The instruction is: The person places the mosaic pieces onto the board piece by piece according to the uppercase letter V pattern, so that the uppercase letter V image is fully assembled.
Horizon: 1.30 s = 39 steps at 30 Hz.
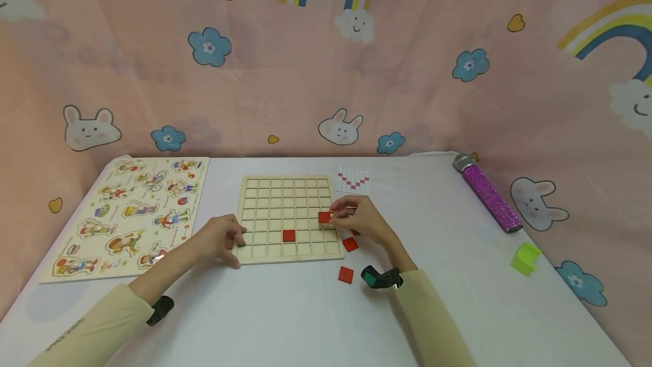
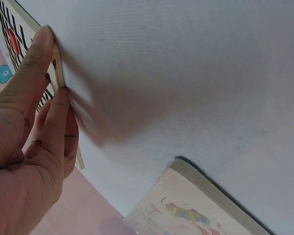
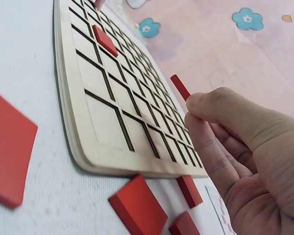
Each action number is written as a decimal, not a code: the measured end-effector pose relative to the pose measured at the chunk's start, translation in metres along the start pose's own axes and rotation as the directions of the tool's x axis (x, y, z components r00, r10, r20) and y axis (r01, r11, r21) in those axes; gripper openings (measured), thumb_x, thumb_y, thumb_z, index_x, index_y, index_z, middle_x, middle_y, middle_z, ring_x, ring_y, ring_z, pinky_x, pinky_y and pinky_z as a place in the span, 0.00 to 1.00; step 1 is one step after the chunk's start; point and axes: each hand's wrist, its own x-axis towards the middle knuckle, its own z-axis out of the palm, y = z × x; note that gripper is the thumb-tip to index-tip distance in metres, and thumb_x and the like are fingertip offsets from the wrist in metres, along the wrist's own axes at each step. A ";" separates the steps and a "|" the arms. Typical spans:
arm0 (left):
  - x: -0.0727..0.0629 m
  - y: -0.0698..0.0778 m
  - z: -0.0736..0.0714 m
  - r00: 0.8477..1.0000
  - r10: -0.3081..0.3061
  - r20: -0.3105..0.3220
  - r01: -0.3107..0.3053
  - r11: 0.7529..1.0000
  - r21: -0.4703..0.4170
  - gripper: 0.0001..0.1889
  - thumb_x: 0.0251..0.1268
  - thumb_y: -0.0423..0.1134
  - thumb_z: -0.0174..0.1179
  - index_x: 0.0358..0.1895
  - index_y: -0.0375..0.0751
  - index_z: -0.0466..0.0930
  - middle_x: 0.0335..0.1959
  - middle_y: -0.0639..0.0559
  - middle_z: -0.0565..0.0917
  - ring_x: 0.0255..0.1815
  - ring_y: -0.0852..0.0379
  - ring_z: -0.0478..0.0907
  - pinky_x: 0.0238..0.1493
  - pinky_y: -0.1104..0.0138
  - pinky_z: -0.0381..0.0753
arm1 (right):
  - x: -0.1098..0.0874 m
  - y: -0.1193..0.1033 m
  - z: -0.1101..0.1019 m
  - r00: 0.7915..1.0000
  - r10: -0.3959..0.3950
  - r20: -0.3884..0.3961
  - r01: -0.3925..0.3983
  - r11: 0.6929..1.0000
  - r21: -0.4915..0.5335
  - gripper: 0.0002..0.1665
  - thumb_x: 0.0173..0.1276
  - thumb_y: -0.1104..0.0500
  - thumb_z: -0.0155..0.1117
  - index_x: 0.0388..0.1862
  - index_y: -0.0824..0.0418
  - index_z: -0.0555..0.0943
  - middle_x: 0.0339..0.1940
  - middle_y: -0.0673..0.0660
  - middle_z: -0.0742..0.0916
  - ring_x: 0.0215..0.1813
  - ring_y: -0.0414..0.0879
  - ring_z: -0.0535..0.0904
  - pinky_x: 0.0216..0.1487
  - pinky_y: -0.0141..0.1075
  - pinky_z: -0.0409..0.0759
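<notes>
A square wooden grid board (image 1: 290, 259) lies on the white table. My left hand (image 1: 216, 239) grips its near left corner, thumb (image 2: 43, 46) and fingers pressed to the edge. One red square tile (image 1: 288, 235) sits in a cell in the second row from the front. Over the board's right side, my right hand (image 1: 364, 220) pinches another red square tile (image 3: 180, 87) between thumb and fingertips; in the right wrist view it is seen edge-on, above the cells. Several loose red tiles (image 1: 346, 274) lie beside the board's near right corner, some partly behind my right hand.
A small card (image 1: 353, 180) with a red V pattern on a grid lies past the board's far right corner. A picture puzzle board (image 1: 102, 276) lies at the left. A purple glitter microphone (image 1: 491, 197) and a bright green object (image 1: 524, 258) are at the right. Behind hangs a pink printed cloth (image 1: 265, 95).
</notes>
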 end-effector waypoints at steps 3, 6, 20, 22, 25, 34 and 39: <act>0.000 0.000 0.000 1.000 -0.001 -0.002 0.001 1.000 -0.001 0.17 0.26 0.27 0.79 0.23 0.37 0.80 0.34 0.48 0.77 0.43 0.44 0.78 0.32 0.69 0.68 | 0.003 -0.002 0.005 1.000 -0.006 0.008 0.006 1.000 0.003 0.17 0.58 0.67 0.69 0.46 0.72 0.79 0.44 0.65 0.84 0.40 0.48 0.83 0.43 0.33 0.80; 0.001 -0.001 0.000 1.000 -0.004 -0.003 0.004 1.000 0.002 0.17 0.26 0.27 0.79 0.23 0.37 0.80 0.34 0.47 0.77 0.43 0.43 0.78 0.32 0.69 0.68 | 0.010 0.006 0.010 1.000 -0.010 0.008 0.010 1.000 0.011 0.16 0.57 0.66 0.70 0.44 0.70 0.80 0.42 0.61 0.84 0.40 0.48 0.84 0.43 0.34 0.81; 0.002 -0.001 0.000 1.000 -0.010 -0.005 0.010 1.000 0.000 0.17 0.26 0.27 0.79 0.23 0.37 0.80 0.34 0.48 0.77 0.41 0.46 0.78 0.31 0.70 0.69 | 0.025 0.001 0.037 0.999 0.001 0.039 -0.002 1.000 0.032 0.17 0.54 0.66 0.74 0.43 0.67 0.81 0.40 0.58 0.86 0.38 0.45 0.85 0.45 0.34 0.79; 0.002 -0.002 0.000 1.000 -0.014 -0.004 0.014 1.000 0.007 0.17 0.26 0.27 0.79 0.23 0.37 0.79 0.34 0.48 0.78 0.40 0.47 0.78 0.31 0.69 0.69 | 0.026 -0.001 0.041 0.999 -0.013 0.045 0.013 1.000 0.012 0.17 0.54 0.66 0.73 0.43 0.68 0.81 0.40 0.58 0.86 0.38 0.44 0.84 0.45 0.34 0.78; 0.003 -0.004 0.000 1.000 -0.028 -0.004 0.028 1.000 0.012 0.17 0.26 0.27 0.79 0.23 0.37 0.79 0.35 0.47 0.78 0.38 0.50 0.77 0.31 0.69 0.69 | 0.029 -0.001 0.047 0.998 -0.040 0.048 0.041 0.999 -0.018 0.16 0.54 0.66 0.73 0.42 0.68 0.82 0.38 0.58 0.87 0.37 0.43 0.84 0.47 0.34 0.78; 0.000 -0.002 -0.001 1.000 0.013 -0.014 -0.013 1.000 -0.002 0.18 0.24 0.28 0.80 0.22 0.38 0.79 0.34 0.48 0.78 0.44 0.43 0.78 0.32 0.69 0.68 | 0.037 -0.004 0.063 0.993 -0.092 0.077 0.098 0.992 -0.082 0.15 0.53 0.65 0.75 0.40 0.67 0.83 0.33 0.56 0.88 0.33 0.41 0.84 0.43 0.31 0.78; 0.001 -0.012 0.001 0.995 0.091 -0.035 -0.092 0.995 -0.024 0.17 0.25 0.29 0.80 0.22 0.40 0.80 0.32 0.50 0.77 0.42 0.44 0.79 0.31 0.69 0.67 | 0.041 -0.007 0.071 0.989 -0.125 0.076 0.134 0.983 -0.126 0.15 0.53 0.65 0.75 0.39 0.67 0.83 0.32 0.55 0.87 0.32 0.40 0.84 0.40 0.30 0.78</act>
